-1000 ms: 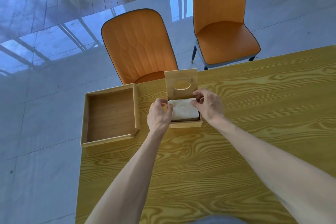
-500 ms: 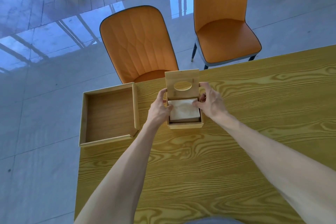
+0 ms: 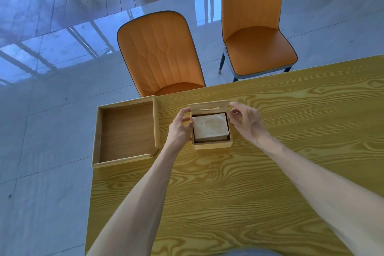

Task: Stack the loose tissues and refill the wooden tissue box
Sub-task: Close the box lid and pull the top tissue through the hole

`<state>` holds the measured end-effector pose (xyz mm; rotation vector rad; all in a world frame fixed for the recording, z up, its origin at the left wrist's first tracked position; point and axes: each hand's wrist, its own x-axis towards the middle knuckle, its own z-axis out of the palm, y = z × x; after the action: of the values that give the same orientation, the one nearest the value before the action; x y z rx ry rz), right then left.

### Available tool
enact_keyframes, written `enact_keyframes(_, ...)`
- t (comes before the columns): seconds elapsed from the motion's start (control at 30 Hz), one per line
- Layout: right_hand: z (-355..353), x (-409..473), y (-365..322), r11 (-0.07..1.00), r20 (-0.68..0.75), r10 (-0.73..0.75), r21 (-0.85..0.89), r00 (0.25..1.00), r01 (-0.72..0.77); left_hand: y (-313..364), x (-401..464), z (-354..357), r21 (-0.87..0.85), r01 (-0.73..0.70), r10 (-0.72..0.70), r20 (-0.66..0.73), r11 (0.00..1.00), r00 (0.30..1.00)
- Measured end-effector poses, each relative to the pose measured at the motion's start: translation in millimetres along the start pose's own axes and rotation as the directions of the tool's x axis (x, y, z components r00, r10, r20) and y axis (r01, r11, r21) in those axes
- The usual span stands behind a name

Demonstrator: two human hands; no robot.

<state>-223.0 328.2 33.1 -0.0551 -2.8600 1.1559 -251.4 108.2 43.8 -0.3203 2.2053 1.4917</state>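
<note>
With tissues [image 3: 210, 126] stacked inside wooden box [image 3: 212, 145] mid-surface [image 3: 291, 131], lid [image 3: 208, 107] half lowered at far edge. Left hand [image 3: 180, 129] pinching lid's left corner, thumb against box side; right hand [image 3: 246, 123] pinching right corner. Empty tray [image 3: 126, 132] left of box, overhanging surface edge. Risks, as judgement: top tissue caught under closing lid, crumpled; uneven push skewing lid; thumb nipped; elbow nudging tray off edge.

Tissues [image 3: 210, 127] lie in the box [image 3: 212, 145], tray [image 3: 126, 161] left, chairs [image 3: 162, 54] behind.
</note>
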Motion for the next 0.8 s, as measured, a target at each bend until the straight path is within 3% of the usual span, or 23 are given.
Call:
enact_keyframes(0.1, -9.7, -0.2, -4.9, 0.987, 0.080, 0.083, 0.130, 0.993, -0.093, 1.9, -2.3, -4.2, -0.141, 0.123, -0.115, 0.063, 0.982, 0.991)
enact_keyframes(0.2, -18.4, 1.0, -19.7, 0.814, 0.266, 0.315, 0.417, 0.911, -0.403, 11.7, -4.3, -12.4, -0.285, 0.333, -0.286, 0.195, 0.899, 0.938)
enact_keyframes(0.3, -25.0, 3.5, -37.0, 0.731, 0.373, 0.388, 0.432, 0.843, -0.528, 28.2, -9.4, -18.4, -0.254, 0.442, -0.373, 0.276, 0.861, 0.886)
enact_keyframes(0.5, -32.3, 1.6, -34.5, 0.600, 0.494, 0.442, 0.456, 0.748, -0.657, 31.2, -19.3, -16.6, -0.278, 0.438, -0.363, 0.282, 0.855, 0.888)
enact_keyframes(0.8, -31.9, -11.5, -25.1, 0.599, 0.512, 0.445, 0.440, 0.735, -0.669, 17.5, -33.3, -9.5, -0.277, 0.372, -0.334, 0.175, 0.886, 0.926)
